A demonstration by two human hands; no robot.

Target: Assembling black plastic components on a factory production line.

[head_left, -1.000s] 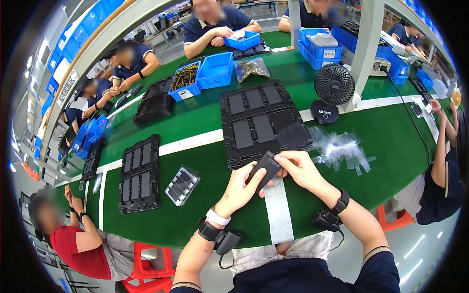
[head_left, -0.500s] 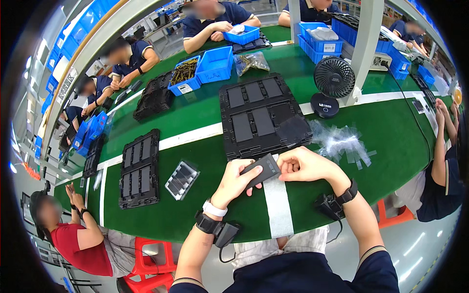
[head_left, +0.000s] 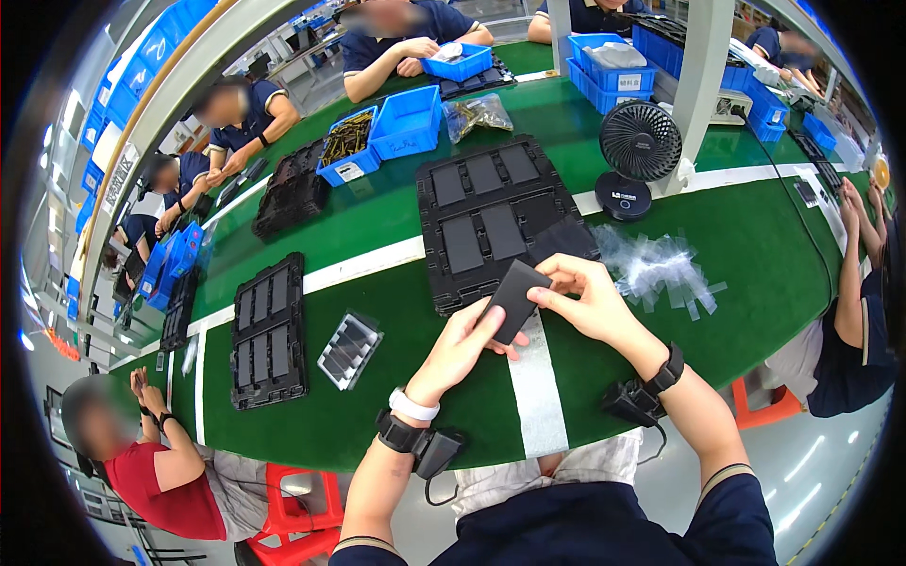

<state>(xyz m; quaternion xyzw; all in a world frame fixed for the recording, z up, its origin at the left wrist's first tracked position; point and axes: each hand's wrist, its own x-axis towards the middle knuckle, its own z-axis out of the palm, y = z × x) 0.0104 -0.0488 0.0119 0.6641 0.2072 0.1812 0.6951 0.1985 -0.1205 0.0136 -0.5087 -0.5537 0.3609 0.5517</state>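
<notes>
A flat, dark grey rectangular block [head_left: 517,297] is held tilted between my two hands, above the near edge of a black tray. My left hand [head_left: 460,347] grips its lower left part, thumb on the upper face and fingers beneath. At the upper right end, my right hand [head_left: 587,294] pinches the block's edge between thumb and fingers. Just beyond lies the black tray [head_left: 495,201], with similar dark rectangular pieces in two rows and a dark sheet over its near right part. Scattered strips of clear film [head_left: 661,269] lie to the right of it.
Left of my hands are a small clear pack [head_left: 350,351] and another loaded black tray [head_left: 271,321]. A fan [head_left: 627,193] stands near a white post [head_left: 703,99]. Farther off are a blue bin [head_left: 408,127] and a plastic bag [head_left: 478,117]. Several people sit around the green table.
The block has turned more upright, and its marked face no longer shows. My right hand has risen from beside the block to pinch its upper end.
</notes>
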